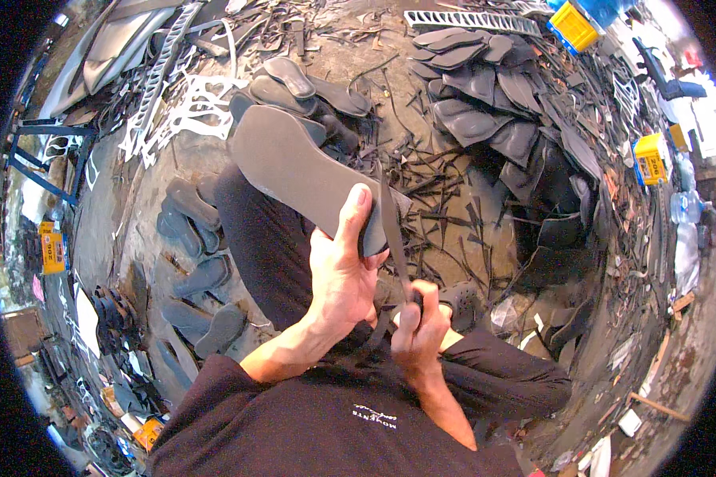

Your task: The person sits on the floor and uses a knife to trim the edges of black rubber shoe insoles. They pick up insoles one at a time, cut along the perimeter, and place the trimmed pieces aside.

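Note:
My left hand (344,266) grips a grey shoe sole (302,163) near its narrower end, thumb flat on the upper face and fingers underneath. The sole slants up and left over my dark-trousered leg. Closed in a fist just below and right of it, my right hand (418,327) holds what looks like a long narrow knife (395,230). Its thin grey length runs upward along the sole's right end, touching or very close to it; I cannot tell which. My right fingers hide most of the handle.
Finished-looking grey soles lie piled beyond my hands (289,77) and at left (191,203). A large heap of dark moulded sole pieces (485,119) rises at right. Dark offcut strips (441,226) litter the floor. White cut-out scraps (203,107) and a yellow box (650,159) stand farther out.

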Action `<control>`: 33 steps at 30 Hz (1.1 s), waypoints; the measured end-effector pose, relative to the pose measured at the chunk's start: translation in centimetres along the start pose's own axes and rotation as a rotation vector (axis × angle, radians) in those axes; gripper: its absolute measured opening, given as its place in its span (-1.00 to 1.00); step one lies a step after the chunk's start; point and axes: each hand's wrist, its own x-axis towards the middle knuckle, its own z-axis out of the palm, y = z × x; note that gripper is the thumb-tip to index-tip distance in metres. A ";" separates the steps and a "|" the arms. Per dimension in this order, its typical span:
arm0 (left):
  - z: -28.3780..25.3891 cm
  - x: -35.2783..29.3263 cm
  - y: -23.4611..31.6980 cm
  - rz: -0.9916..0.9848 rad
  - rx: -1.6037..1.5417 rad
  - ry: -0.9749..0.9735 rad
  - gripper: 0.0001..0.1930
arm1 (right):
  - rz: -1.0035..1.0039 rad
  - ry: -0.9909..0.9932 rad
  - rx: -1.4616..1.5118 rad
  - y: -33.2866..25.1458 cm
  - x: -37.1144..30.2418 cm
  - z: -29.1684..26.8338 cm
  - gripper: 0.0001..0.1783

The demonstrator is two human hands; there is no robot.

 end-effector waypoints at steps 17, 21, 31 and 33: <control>-10.1 -1.5 -1.1 -0.076 0.138 -0.279 -0.65 | 0.076 -0.478 -0.131 -6.3 3.3 -4.1 -0.41; -12.4 -1.8 -0.8 -0.111 0.331 -0.236 -0.60 | 0.046 -0.453 0.025 -4.4 5.1 -0.4 -0.41; -13.9 -1.1 -6.5 -1.074 -0.715 -0.887 -0.49 | 0.318 -0.148 0.846 0.7 6.9 0.0 -0.31; -14.4 -1.6 -7.8 -1.310 -0.537 -0.806 -0.31 | 0.319 -0.035 0.794 1.9 7.8 -1.8 -0.29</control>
